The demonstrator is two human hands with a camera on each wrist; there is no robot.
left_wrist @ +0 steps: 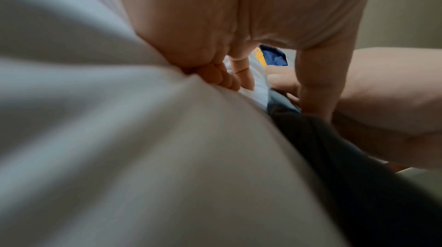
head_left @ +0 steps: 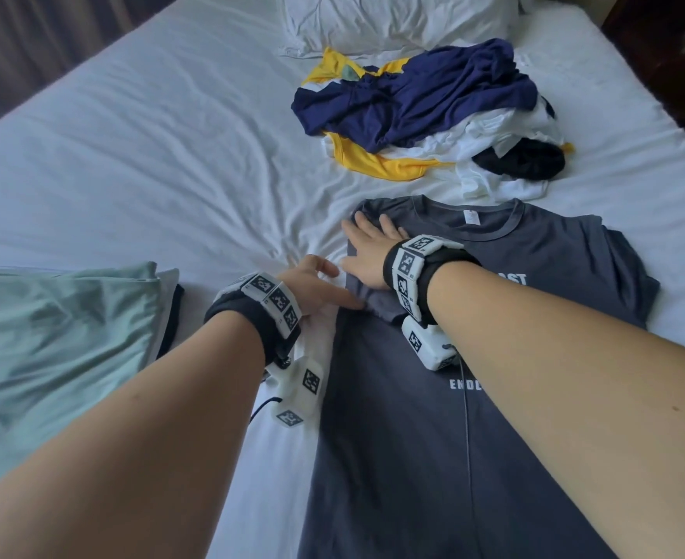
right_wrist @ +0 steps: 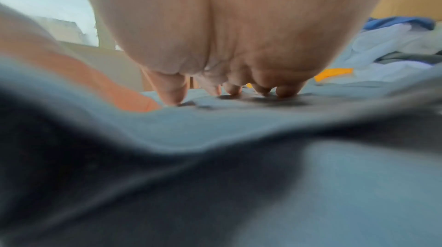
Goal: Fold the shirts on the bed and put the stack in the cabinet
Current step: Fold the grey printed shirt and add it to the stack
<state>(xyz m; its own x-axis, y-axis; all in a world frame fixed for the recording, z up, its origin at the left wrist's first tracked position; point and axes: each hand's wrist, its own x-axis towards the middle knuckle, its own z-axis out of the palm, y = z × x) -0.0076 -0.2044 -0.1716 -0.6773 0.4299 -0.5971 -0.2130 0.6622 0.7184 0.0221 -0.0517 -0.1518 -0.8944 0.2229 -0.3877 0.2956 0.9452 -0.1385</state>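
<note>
Grey shirt (head_left: 494,357) spread face-up on bed (head_left: 131,155), under and nearside of both hands. Right hand (head_left: 367,252) flat, fingers spread wide, pressing folded-in sleeve near shoulder. Left hand (head_left: 312,284) just beside it at shirt's edge, fingers loosely extended, thumb touching grey fabric; no firm hold visible. Folded stack, pale green shirt (head_left: 58,336) on top, well to outer side of left hand. Unfolded heap (head_left: 425,110) of navy, yellow, white shirts beyond right hand's fingertips.

Risks, as judged: sleeve fold likely to spring open if right hand lifts before next fold pins it; soft bedsheet wrinkles under pressure, may skew crease; dangling wrist cable could snag fabric.

View differences: head view alone shows whole layout, stack, heap, printed lettering. Left wrist view shows curled smaller fingers (left_wrist: 215,77) sunk into white sheet, hidden from above. Right wrist view shows fingertips (right_wrist: 172,96) dimpling grey cloth, confirming real downward pressure.
</note>
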